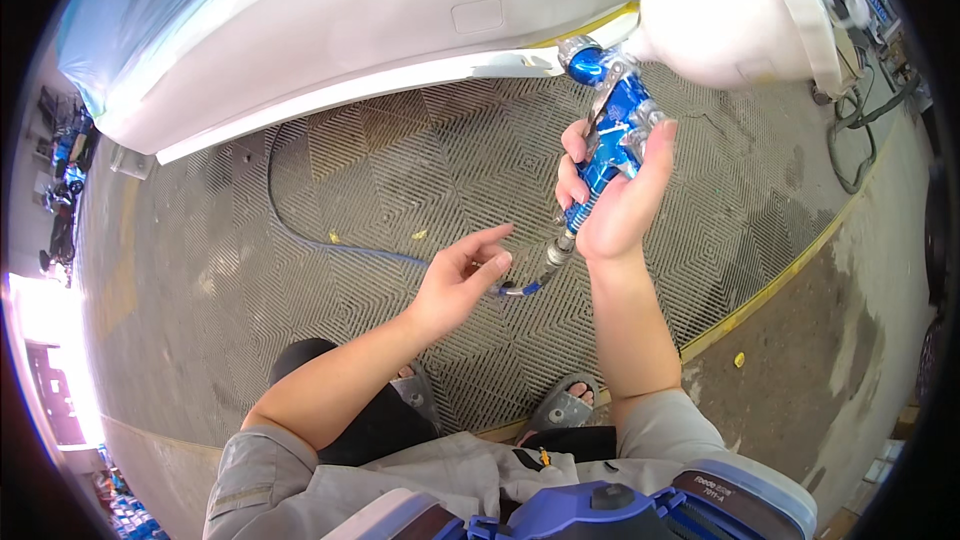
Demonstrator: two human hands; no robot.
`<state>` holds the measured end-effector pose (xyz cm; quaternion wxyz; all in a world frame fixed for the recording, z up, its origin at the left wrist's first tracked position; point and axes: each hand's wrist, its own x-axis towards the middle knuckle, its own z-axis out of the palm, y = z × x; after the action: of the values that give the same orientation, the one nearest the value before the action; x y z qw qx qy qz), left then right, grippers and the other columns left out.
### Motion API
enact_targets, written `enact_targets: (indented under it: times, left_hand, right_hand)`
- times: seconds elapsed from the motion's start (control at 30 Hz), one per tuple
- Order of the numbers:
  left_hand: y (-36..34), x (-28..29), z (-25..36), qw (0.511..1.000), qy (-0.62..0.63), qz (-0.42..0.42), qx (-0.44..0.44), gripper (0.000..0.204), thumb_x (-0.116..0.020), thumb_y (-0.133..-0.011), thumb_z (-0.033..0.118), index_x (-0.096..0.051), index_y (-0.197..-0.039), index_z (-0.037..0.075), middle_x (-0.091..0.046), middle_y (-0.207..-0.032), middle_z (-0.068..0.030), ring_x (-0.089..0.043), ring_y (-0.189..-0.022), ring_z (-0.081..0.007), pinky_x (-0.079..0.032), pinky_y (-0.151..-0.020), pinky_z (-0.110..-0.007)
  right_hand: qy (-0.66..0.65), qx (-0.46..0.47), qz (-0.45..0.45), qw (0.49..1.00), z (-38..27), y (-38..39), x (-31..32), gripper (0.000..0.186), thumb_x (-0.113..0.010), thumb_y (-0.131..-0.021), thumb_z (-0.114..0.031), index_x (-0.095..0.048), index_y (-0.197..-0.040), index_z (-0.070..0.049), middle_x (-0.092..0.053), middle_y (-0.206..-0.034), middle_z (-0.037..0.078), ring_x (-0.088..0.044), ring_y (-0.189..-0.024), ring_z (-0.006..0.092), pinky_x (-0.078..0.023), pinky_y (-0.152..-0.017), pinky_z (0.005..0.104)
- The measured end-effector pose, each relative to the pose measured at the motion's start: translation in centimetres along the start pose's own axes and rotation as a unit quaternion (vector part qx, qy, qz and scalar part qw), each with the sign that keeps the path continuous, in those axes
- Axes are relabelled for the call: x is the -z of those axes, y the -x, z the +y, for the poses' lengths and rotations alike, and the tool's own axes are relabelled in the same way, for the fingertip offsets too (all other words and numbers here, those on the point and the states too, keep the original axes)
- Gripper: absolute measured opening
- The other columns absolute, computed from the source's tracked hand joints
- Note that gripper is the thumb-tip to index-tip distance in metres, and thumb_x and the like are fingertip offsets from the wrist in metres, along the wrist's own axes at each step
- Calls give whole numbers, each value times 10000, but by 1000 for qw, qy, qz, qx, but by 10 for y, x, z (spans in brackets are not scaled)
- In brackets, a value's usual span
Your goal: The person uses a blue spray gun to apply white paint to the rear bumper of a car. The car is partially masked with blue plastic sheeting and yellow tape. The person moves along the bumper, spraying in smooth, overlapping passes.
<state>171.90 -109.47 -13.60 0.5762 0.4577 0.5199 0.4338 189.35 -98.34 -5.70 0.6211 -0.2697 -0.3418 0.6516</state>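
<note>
My right hand [632,202] is wrapped round the grip of a blue spray gun [606,155], its fingers at the trigger side. A large white paint cup [722,15] is mounted on the gun, toward the upper right. From the foot of the grip, a metal coupling [560,250] leads into a blue air hose [368,252]. My left hand [455,282] is beside this hose, index finger stretched out and thumb apart. The hose passes behind that hand, and I see nothing held in its fingers.
Across the top runs a white car body panel [330,30], partly covered at the left by a translucent plastic sheet [150,0]. Ribbed floor grating [400,170] lies below, bordered by a yellow edge [765,285]. Dark hoses [850,140] hang at the right. A purple respirator [590,510] shows at the bottom.
</note>
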Motion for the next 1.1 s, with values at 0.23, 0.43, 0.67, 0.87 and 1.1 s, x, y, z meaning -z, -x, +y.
enact_targets:
  times: [0.23, 0.43, 0.67, 0.87, 1.1]
  left_hand:
    - [7, 14, -5, 925, -365, -15, -102, 261, -684, -980, 198, -642, -787, 28, -598, -654, -84, -602, -586, -249, -468, -547, -409]
    - [10, 13, 1, 876, -464, -21, -133, 297, -673, -969, 236, -609, -746, 52, -593, -657, -132, -607, -613, -355, -484, -553, -462]
    - [13, 9, -1, 875, -472, -42, -101, 159, -659, -971, 234, -644, -907, 90, -674, -719, -114, -674, -666, -345, -537, -597, -467]
    - [13, 7, -7, 841, -492, -109, -199, 101, -686, -919, 192, -679, -961, 101, -644, -682, -93, -657, -638, -320, -528, -581, -442]
    - [20, 2, -6, 826, -522, -133, -166, 148, -655, -930, 255, -693, -933, 112, -701, -758, -91, -699, -722, -324, -570, -663, -454]
  right_hand:
    - [16, -23, -93, 995, -9, -7, 7, 711, -331, -1046, -685, -584, -959, -26, -603, -775, 45, -440, -466, 81, -366, -428, 252]
    - [58, 18, -31, 998, -18, -16, 20, 703, -337, -1049, -678, -595, -945, -33, -601, -760, 36, -435, -461, 79, -362, -427, 259]
    - [86, 18, 54, 995, -13, -16, 28, 646, -302, -1051, -685, -518, -1043, -76, -583, -748, 45, -427, -447, 87, -363, -408, 261]
    - [40, -46, -27, 998, 3, -3, 27, 746, -286, -1040, -710, -563, -922, -27, -578, -728, 46, -433, -440, 87, -375, -407, 264]
    - [35, -30, -63, 997, 2, -13, 41, 690, -333, -1046, -686, -563, -949, -43, -601, -757, 48, -443, -453, 86, -360, -408, 256]
